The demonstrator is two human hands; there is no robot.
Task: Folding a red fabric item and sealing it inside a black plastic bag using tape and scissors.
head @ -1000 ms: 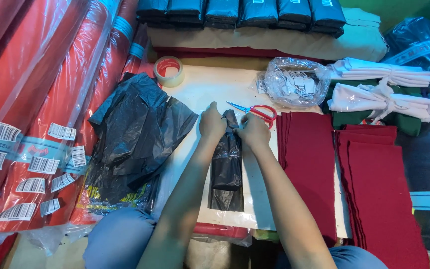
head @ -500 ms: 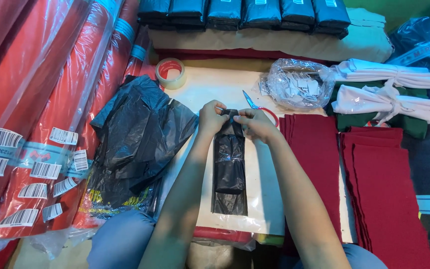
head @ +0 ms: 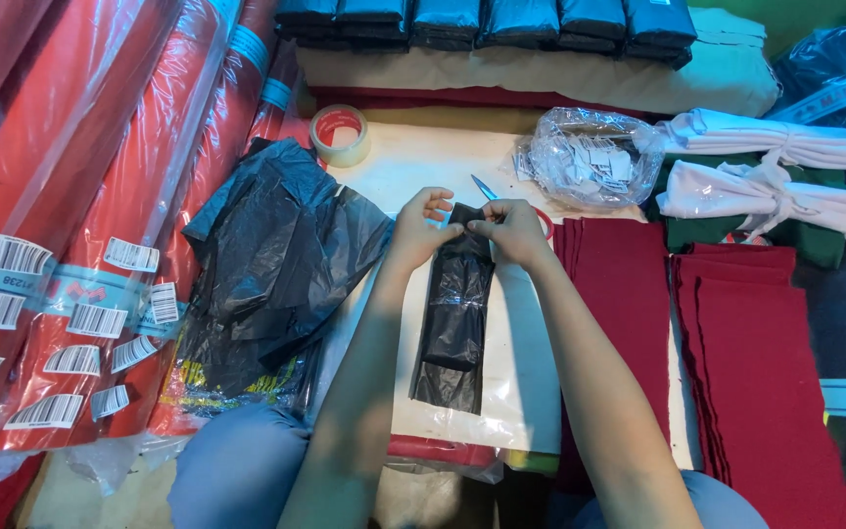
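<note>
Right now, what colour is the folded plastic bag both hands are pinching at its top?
Black, glossy folded plastic bag; seen best in the head view.

I note a glossy black plastic packet point(head: 454, 318), dark red felt stacks point(head: 727, 353), red fabric rolls point(head: 100, 167) with white barcode labels, white folded cloths point(head: 766, 162), red-cored clear tape point(head: 340, 134).

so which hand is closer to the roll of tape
Left. The left hand pinches the top of the black bag, just below and right of the tape roll; the right hand holds the same top edge, farther right.
</note>
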